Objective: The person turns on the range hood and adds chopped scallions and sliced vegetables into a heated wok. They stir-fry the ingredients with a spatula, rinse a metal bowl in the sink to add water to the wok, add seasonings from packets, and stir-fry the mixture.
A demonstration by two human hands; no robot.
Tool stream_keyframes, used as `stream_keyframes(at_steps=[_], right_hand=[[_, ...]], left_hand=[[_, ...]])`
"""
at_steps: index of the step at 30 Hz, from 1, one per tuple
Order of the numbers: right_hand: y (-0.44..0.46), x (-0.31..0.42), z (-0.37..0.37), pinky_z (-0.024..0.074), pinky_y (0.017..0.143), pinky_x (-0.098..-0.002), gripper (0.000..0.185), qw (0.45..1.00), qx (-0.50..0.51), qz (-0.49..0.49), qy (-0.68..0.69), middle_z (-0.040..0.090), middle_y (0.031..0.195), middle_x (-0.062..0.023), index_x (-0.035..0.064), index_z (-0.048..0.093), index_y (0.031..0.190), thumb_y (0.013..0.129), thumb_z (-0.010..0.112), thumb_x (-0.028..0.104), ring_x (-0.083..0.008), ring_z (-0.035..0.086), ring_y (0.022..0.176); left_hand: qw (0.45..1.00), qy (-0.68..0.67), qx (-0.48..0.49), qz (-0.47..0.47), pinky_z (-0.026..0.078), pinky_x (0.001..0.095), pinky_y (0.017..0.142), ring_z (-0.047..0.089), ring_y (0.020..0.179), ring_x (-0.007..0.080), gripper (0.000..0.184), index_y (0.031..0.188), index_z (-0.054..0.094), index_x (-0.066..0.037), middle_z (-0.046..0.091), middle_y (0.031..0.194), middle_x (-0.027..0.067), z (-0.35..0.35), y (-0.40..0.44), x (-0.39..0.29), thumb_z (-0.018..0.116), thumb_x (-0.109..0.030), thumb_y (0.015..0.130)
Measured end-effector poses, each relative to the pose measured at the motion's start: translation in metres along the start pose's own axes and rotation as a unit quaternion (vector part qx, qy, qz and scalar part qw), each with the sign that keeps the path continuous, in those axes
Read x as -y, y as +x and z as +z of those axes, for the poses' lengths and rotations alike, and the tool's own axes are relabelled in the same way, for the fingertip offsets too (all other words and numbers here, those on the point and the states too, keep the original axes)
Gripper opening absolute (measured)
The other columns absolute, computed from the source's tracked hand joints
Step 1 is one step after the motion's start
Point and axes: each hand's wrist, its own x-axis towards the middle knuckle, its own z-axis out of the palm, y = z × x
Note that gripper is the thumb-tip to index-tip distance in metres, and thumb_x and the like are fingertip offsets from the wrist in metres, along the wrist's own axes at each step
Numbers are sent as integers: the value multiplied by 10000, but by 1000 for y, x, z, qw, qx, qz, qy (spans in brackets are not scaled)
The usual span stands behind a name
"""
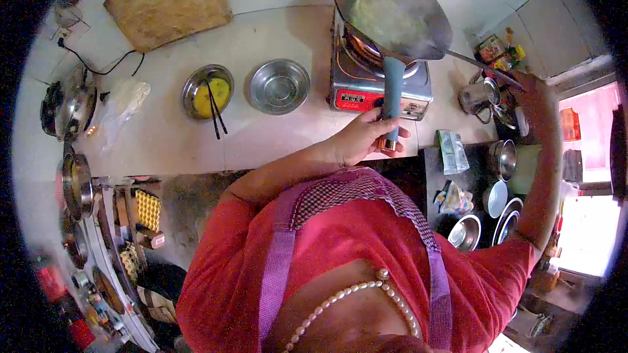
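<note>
My left hand (371, 136) is wrapped round the grey-blue handle (393, 91) of a wok (428, 10). The wok is over a gas stove (381, 88) with a flame showing under it, and pale green food (386, 19) lies inside, with steam above. At the right, my right hand (533, 91) holds the end of a long metal utensil (468, 61) that reaches to the wok's right edge. Left of the stove are a metal bowl (279, 86) and another bowl (190, 101) with yellow liquid and black chopsticks (214, 110).
A wooden cutting board (167, 3) leans at the back left. Near a plastic bag (125, 101) stands a lidded pot (75, 101). Metal pots (481, 96) are right of the stove, with several bowls (464, 232) on a lower dark surface.
</note>
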Motion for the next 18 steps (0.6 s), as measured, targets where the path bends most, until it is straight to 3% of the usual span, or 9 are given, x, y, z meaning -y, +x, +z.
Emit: stream_keyframes(at_steps=[2, 6, 9, 10, 13, 15, 17, 18], right_hand=[[13, 8, 35, 464, 644, -420, 314, 996, -71, -39, -35, 596, 895, -141, 174, 531, 1103, 791, 499, 187, -330, 582, 790], [38, 6, 61, 465, 633, -444, 353, 993, -102, -55, -10, 599, 791, -162, 227, 479, 1164, 812, 481, 208, -348, 580, 733], [30, 2, 40, 488, 595, -423, 237, 996, -81, 29, 21, 601, 803, -118, 132, 528, 1021, 787, 498, 154, -327, 589, 703], [25, 1, 32, 449, 627, -470, 341, 995, -77, 25, 51, 585, 820, -194, 234, 481, 1166, 826, 462, 227, -382, 564, 743], [39, -36, 84, 460, 562, -411, 346, 988, -135, -64, 28, 605, 746, -153, 175, 476, 1179, 835, 466, 207, -319, 584, 630], [49, -40, 116, 447, 529, -342, 344, 963, -126, -171, 165, 590, 692, -91, 112, 481, 1169, 836, 483, 199, -229, 546, 560], [49, -39, 120, 425, 509, -282, 341, 937, -51, -129, 321, 567, 664, -38, 61, 493, 1149, 836, 500, 195, -153, 499, 524], [43, -21, 96, 410, 506, -257, 336, 914, 19, -34, 403, 553, 664, -17, 40, 502, 1134, 836, 509, 194, -122, 471, 523]], left_hand=[[1000, 22, -3, 3, 489, 347, 643, 585, 753, 202, 284, 1117, 423, -87, 572, 1005, 146, 0, 3, 3, 457, -242, 881], [996, 81, -13, 15, 489, 331, 619, 585, 749, 198, 297, 1124, 427, -75, 573, 1004, 149, -2, 4, 3, 456, -245, 882], [995, 89, -17, 33, 487, 322, 618, 585, 748, 197, 325, 1133, 428, -60, 572, 1001, 148, 0, 2, 5, 467, -257, 877], [996, 86, -20, 34, 486, 319, 619, 584, 749, 196, 332, 1133, 427, -57, 571, 1000, 147, 1, 2, 6, 469, -261, 875], [995, 87, -29, 33, 482, 309, 625, 583, 750, 193, 345, 1130, 428, -49, 570, 996, 142, 2, 3, 7, 469, -277, 873], [994, 94, -43, 33, 480, 303, 628, 582, 751, 191, 348, 1123, 431, -48, 569, 994, 140, 1, 2, 9, 460, -289, 875], [994, 102, -35, 33, 480, 299, 631, 580, 753, 187, 348, 1120, 434, -48, 569, 995, 140, 1, 0, 9, 448, -298, 879], [993, 106, -31, 35, 479, 298, 633, 579, 755, 185, 349, 1119, 435, -47, 569, 995, 140, 0, 0, 8, 442, -302, 881]])
